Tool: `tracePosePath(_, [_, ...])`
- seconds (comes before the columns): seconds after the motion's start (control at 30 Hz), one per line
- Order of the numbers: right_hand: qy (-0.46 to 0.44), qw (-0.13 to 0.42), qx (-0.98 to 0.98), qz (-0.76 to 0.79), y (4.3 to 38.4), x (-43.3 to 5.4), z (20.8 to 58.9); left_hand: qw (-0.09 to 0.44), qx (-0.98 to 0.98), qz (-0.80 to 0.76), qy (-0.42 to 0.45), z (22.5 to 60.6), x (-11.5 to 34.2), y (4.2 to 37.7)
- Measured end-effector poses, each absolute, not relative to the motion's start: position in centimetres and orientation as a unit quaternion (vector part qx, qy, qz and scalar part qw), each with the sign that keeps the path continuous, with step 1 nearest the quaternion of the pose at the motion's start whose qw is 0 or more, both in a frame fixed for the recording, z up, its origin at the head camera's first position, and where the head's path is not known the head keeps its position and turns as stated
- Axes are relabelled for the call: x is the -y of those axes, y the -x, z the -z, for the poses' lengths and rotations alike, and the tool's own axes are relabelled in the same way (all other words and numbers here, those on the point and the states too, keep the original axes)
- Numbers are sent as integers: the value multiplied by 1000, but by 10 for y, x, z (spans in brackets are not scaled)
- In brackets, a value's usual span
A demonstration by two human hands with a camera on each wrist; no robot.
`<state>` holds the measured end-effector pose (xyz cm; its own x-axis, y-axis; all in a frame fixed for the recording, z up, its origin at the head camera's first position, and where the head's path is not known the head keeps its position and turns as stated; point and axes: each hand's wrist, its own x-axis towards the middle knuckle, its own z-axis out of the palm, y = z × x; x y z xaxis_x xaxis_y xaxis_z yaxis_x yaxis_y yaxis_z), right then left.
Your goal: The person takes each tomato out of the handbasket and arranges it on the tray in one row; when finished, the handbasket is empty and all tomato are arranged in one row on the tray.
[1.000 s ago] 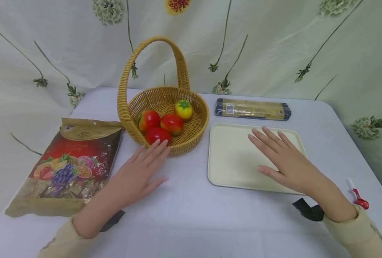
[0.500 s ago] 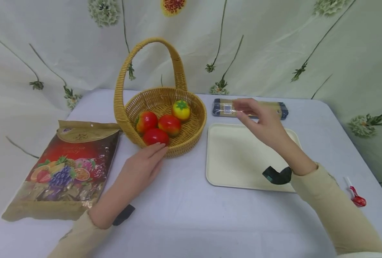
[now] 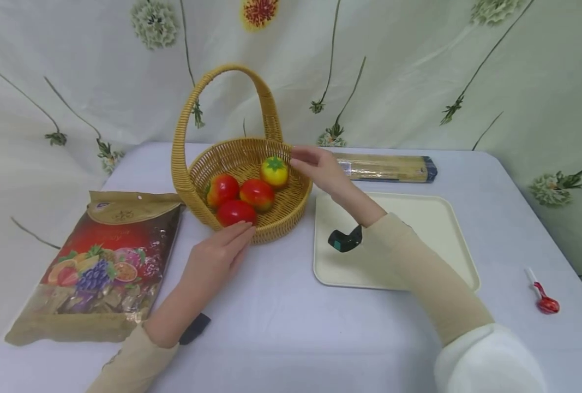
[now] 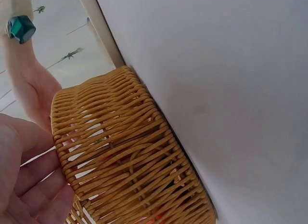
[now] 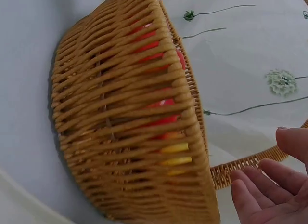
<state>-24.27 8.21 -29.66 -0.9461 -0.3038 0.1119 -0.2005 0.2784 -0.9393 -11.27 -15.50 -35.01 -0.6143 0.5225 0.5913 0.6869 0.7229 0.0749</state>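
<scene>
A wicker basket (image 3: 286, 224) with a tall arched handle holds several fruits: red-and-yellow ones (image 3: 257, 194), a plain red one (image 3: 237, 212) and a yellow one with a green leafy top (image 3: 274, 172). My left hand (image 3: 217, 256) is at the basket's front rim, fingers extended over it near the plain red fruit. In the left wrist view those fingers (image 4: 41, 190) lie along the rim. My right hand (image 3: 322, 169) reaches to the basket's right rim beside the yellow fruit. The right wrist view has its fingers (image 5: 260, 185) spread apart near the handle's base, holding nothing.
A cream tray (image 3: 433, 240) lies right of the basket, partly under my right sleeve. Behind it is a long wrapped package (image 3: 389, 167). A fruit candy bag (image 3: 99, 262) lies left, and a red lollipop (image 3: 546, 300) at the far right. A printed cloth hangs behind.
My right hand has swung left from above the tray, past the long package, to the basket's right rim. My left hand has drawn its fingers together at the front rim.
</scene>
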Motion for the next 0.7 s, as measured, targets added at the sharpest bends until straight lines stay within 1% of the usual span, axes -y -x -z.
tracePosePath(0.23, [145,80,-833,528,262,-43,299,268,888,164,337,353,159,112])
tracePosePath(0.3, [143,80,-848,504,266,-36,299,265,887,167,338,354,159,111])
tracePosePath(0.47, [109,85,-867,478,271,-27,301,258,889,170,340,354,159,111])
tracePosePath(0.7, [72,111,-848,514,281,-21,313,253,891,169,338,354,161,109])
